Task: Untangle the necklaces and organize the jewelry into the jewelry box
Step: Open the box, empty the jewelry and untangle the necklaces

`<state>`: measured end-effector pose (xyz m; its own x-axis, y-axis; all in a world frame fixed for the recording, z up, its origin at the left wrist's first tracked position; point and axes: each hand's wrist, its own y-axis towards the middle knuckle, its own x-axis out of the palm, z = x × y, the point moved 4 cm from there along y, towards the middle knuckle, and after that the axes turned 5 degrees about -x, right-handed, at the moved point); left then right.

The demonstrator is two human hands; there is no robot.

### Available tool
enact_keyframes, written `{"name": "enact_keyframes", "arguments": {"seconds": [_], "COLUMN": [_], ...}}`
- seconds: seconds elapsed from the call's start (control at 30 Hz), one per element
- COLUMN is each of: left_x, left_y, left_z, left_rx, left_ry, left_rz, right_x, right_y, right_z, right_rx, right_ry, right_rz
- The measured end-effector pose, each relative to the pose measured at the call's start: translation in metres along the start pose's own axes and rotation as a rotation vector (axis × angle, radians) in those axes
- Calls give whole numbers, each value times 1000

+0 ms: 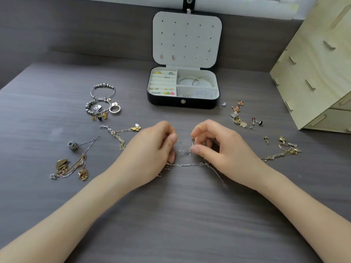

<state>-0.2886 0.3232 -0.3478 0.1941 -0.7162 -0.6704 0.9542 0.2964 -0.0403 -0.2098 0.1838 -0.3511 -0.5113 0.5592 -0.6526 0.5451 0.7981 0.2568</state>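
A thin silver necklace (187, 164) stretches between my two hands at the middle of the grey table. My left hand (152, 150) pinches one part of it with curled fingers. My right hand (214, 147) pinches a small pendant or clasp on the same chain. A loose end trails toward me at the right. The black jewelry box (183, 101) stands open behind my hands, with rings, bangles and small earrings in its white compartments. Its upright lid (187, 38) has two earrings pinned on it.
Beaded bracelets and a ring (102, 103) lie at the left, with gold and silver chains (72, 166) nearer. Another gold chain (119, 136) lies beside my left hand. Earrings (240, 116) and a gold chain (283, 151) lie at the right. A wooden organizer (319, 73) stands far right.
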Motion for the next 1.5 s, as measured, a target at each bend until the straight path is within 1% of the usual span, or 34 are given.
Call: {"name": "enact_keyframes", "arguments": {"seconds": [0.13, 0.23, 0.3, 0.33, 0.43, 0.53, 0.63, 0.83, 1.1, 1.2, 1.37, 1.5], "left_x": [0, 0, 0, 0, 0, 0, 0, 0, -2, -2, -4, -6], "left_y": [-1, -1, -1, -1, -2, -1, -1, -2, 1, 4, 10, 11], "left_z": [1, 0, -1, -1, -1, -1, -1, -2, -2, -2, -4, -4], "left_rx": [7, -2, -8, -9, -7, -7, -22, -29, -70, -108, -159, -170], "left_ry": [54, 53, 37, 34, 36, 43, 45, 62, 95, 92, 27, -45], "left_rz": [20, 37, 47, 50, 56, 55, 55, 98, 174, 179, 159, 141], "right_x": [-5, -7, -10, -12, -16, -11, -9, -12, -25, -27, -24, -23], "right_y": [-1, -1, -1, -1, 1, 4, 10, 14, 12, 11, 10, 10], "right_z": [2, 1, 1, 2, 4, 2, 2, 7, 15, 17, 19, -1], "right_rx": [86, 106, 113, 112, 90, 80, 73, 44, 118, 145, 179, 87], "right_ry": [68, 34, 5, -36, -261, -368, -418, -524, -538, -560, -608, -607], "right_rz": [-70, -149, -161, -131, -31, -38, -6, 178, 417, 426, 357, 375]}}
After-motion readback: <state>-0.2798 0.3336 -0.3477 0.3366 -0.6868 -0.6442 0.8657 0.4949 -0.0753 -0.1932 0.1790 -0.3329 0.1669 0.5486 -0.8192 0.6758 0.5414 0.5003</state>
